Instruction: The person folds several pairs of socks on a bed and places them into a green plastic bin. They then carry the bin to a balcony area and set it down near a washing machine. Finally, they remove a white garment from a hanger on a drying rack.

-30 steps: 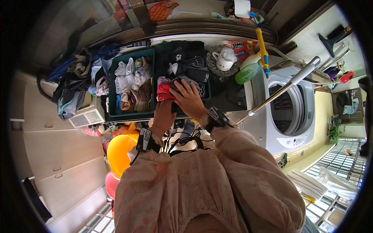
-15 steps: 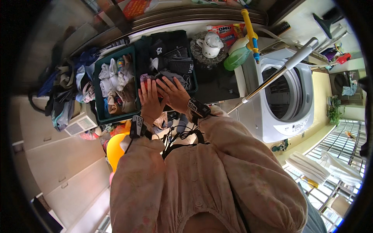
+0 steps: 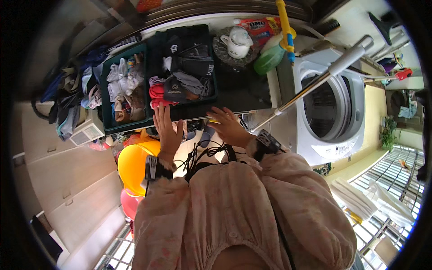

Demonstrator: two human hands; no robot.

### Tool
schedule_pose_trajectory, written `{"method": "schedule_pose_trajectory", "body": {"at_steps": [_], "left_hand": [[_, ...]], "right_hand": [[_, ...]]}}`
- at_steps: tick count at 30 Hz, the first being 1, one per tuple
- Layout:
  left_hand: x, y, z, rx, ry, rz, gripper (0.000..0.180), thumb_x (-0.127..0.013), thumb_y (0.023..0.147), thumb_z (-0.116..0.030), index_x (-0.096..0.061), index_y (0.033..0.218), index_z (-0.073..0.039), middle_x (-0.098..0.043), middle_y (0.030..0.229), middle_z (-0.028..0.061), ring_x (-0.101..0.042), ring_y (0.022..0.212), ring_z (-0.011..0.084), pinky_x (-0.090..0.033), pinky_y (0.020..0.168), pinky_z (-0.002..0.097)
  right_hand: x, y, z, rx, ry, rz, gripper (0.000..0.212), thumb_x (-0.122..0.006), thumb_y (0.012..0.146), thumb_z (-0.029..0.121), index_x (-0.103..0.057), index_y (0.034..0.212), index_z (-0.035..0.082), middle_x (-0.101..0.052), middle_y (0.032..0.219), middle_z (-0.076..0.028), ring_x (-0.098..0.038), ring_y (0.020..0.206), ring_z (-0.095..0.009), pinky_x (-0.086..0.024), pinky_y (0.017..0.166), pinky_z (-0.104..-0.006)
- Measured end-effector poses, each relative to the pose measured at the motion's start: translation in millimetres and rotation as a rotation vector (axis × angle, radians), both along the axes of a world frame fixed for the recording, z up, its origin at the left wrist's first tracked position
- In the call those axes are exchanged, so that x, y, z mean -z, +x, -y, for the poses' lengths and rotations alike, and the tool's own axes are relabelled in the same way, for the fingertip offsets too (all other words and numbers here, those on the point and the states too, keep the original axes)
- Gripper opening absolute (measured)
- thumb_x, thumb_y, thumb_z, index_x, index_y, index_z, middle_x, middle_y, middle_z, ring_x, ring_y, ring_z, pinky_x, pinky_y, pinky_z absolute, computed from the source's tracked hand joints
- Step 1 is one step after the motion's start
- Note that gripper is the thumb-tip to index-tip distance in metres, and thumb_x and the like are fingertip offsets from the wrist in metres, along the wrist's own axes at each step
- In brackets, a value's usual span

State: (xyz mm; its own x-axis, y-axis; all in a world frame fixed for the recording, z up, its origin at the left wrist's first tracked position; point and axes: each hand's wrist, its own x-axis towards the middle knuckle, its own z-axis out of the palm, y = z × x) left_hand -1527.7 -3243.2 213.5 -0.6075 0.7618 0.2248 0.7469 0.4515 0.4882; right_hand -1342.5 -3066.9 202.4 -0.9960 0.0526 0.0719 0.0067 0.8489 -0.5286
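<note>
My left hand [image 3: 168, 132] is open, its fingertips at the front edge of a dark green bin [image 3: 214, 90] by the red cloth [image 3: 157, 93]; whether they touch is hard to tell. To the right, my right hand [image 3: 228, 128] is also open, fingers spread near the front edge of the black countertop [image 3: 240, 101], holding nothing. Folded dark clothes [image 3: 193, 56] fill the bin, with a dark grey piece [image 3: 174, 89] bearing light print and a lighter grey cloth [image 3: 191, 82] at the front. A second green bin [image 3: 105, 87] beside it holds white and brown socks [image 3: 126, 83].
A white cup [image 3: 237, 44], a green bottle [image 3: 268, 60] and a red packet [image 3: 256, 28] stand at the back. On the right, a metal pole [image 3: 315, 85] slants before an open top-loading washing machine [image 3: 333, 105]. Yellow [image 3: 135, 164] and pink [image 3: 130, 204] plastic items are low left.
Both hands have come off the clothes toward me and moved apart, the right one going rightward. The red cloth and dark grey piece at the bin's front now show.
</note>
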Motion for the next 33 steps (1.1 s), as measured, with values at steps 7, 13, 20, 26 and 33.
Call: {"method": "schedule_pose_trajectory", "body": {"at_steps": [7, 13, 20, 26, 33], "left_hand": [[27, 43, 74, 0.200, -0.020, 0.320, 0.034, -0.061, 0.085, -0.009, -0.054, 0.117, -0.002, -0.054, 0.124, 0.0184, -0.049, 0.118, 0.0375, -0.040, 0.099, 0.0417], [31, 33, 93, 0.354, -0.133, 0.512, 0.013, -0.063, 0.085, -0.013, -0.062, 0.093, -0.002, -0.064, 0.095, 0.0150, -0.062, 0.086, 0.0322, -0.050, 0.077, 0.0372], [-5, 106, 81, 0.761, -0.282, 0.780, 0.020, -0.070, 0.080, -0.017, -0.060, 0.090, -0.002, -0.060, 0.090, 0.0125, -0.059, 0.085, 0.0277, -0.048, 0.075, 0.0344], [-9, 158, 64, 1.025, -0.458, 0.563, 0.038, -0.076, 0.068, -0.028, -0.062, 0.096, -0.006, -0.050, 0.115, 0.0174, -0.045, 0.114, 0.0350, -0.038, 0.095, 0.0435], [9, 216, 37, 1.158, -0.429, 0.470, 0.028, -0.072, 0.075, -0.029, -0.065, 0.092, -0.008, -0.050, 0.123, 0.0193, -0.039, 0.123, 0.0411, -0.031, 0.105, 0.0449]], "right_hand": [[12, 146, -4, 0.563, -0.399, 0.390, 0.031, -0.058, 0.086, 0.017, -0.061, 0.111, 0.000, -0.063, 0.110, -0.019, -0.061, 0.101, -0.034, -0.048, 0.090, -0.0397], [8, 215, 71, 0.731, -0.570, 0.530, 0.027, -0.062, 0.086, 0.022, -0.064, 0.104, 0.003, -0.067, 0.092, -0.016, -0.065, 0.086, -0.028, -0.051, 0.079, -0.0361], [-25, 235, 152, 0.469, -0.839, 0.539, 0.015, -0.060, 0.087, 0.018, -0.068, 0.095, 0.008, -0.068, 0.085, -0.007, -0.061, 0.075, -0.017, -0.051, 0.070, -0.0309], [-31, 260, 167, 0.550, -0.986, 0.580, 0.019, -0.060, 0.085, 0.019, -0.068, 0.098, 0.006, -0.068, 0.088, -0.011, -0.064, 0.079, -0.022, -0.051, 0.069, -0.0340], [-30, 321, 147, 0.517, -0.921, 0.635, 0.022, -0.058, 0.085, 0.020, -0.068, 0.096, 0.004, -0.067, 0.084, -0.017, -0.063, 0.077, -0.032, -0.049, 0.070, -0.0386]]}}
